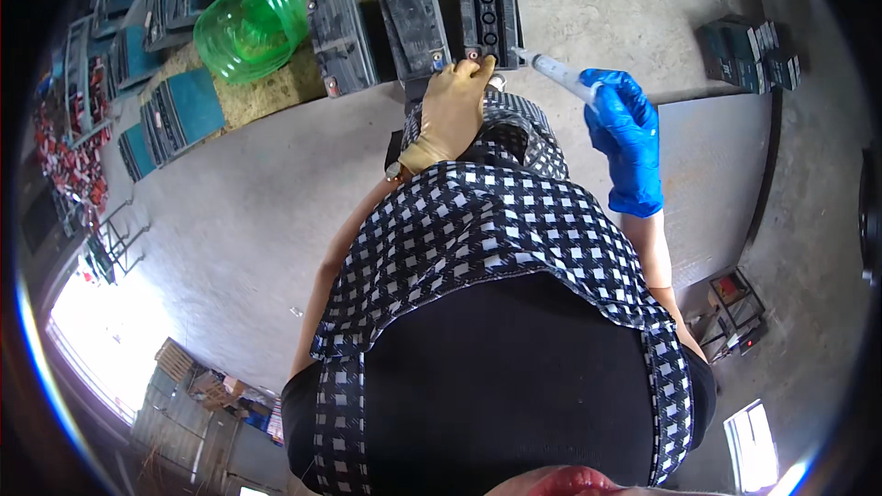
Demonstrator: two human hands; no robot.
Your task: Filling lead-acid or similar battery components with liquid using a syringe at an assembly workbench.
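My left hand [450, 115], in a tan glove, is at the near end of a black battery [487, 14], its fingers bent against that edge. Along the top of this battery runs a row of round open cell holes. In my right hand [627, 133], gloved in blue, is a clear syringe [565, 76]. The syringe tilts left, its tip close to the battery's near right corner. Two more dusty black batteries stand to the left, a middle one [411, 14] and a farther-left one [340, 37], with red and blue terminals.
A green plastic basket [250, 28] sits left of the batteries. Teal-and-black batteries [184, 115] lie in rows beyond it, and another stack [740, 55] is on the floor at the far right. A grey sheet [712, 174] lies right of my right hand, near a small metal rack [730, 308].
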